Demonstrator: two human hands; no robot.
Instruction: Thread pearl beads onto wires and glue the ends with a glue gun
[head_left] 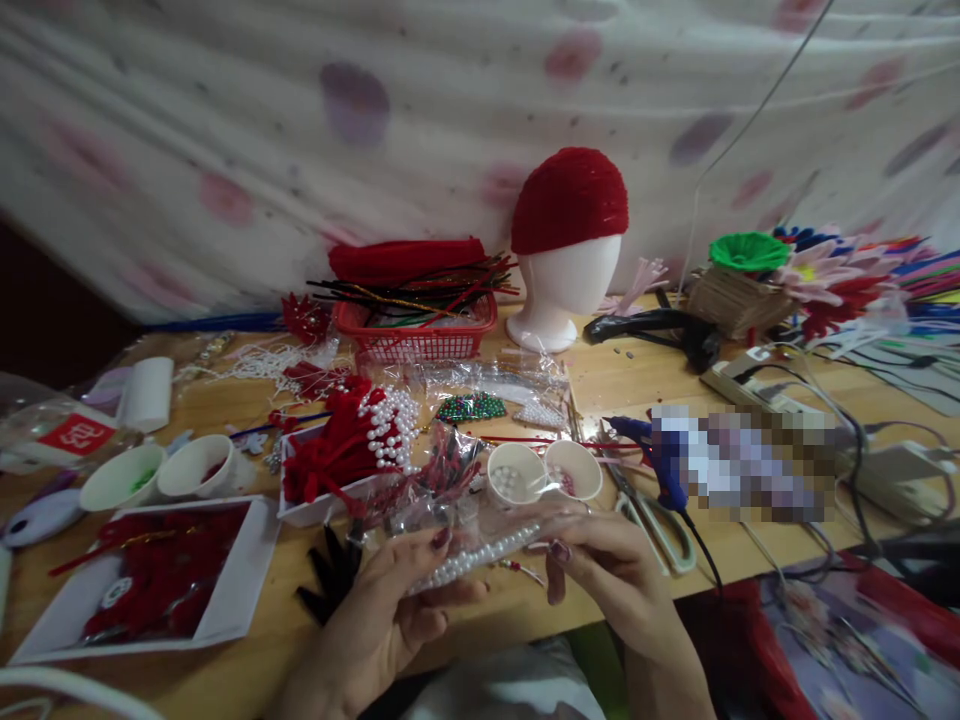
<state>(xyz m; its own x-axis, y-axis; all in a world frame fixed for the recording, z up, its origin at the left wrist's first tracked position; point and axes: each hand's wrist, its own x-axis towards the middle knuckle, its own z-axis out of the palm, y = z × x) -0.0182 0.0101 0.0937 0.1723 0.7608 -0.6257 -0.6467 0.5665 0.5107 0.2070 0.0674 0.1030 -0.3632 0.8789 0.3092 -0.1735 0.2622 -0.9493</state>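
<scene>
A strip of white pearl beads stretches between my two hands, low over the front of the table. My left hand pinches its left end between thumb and fingers. At the other end, my right hand has its thumb and fingers closed on the strip. Just beyond my hands stand a paper cup of white beads and a paper cup of pinkish beads. Clear plastic bags lie behind the strip, near a pile of red velvety pieces tipped with pearls.
A white foam head wears a red cap at the back, beside a red basket. To the right are scissors, a blue glue gun and power strips with cables. A white tray sits left.
</scene>
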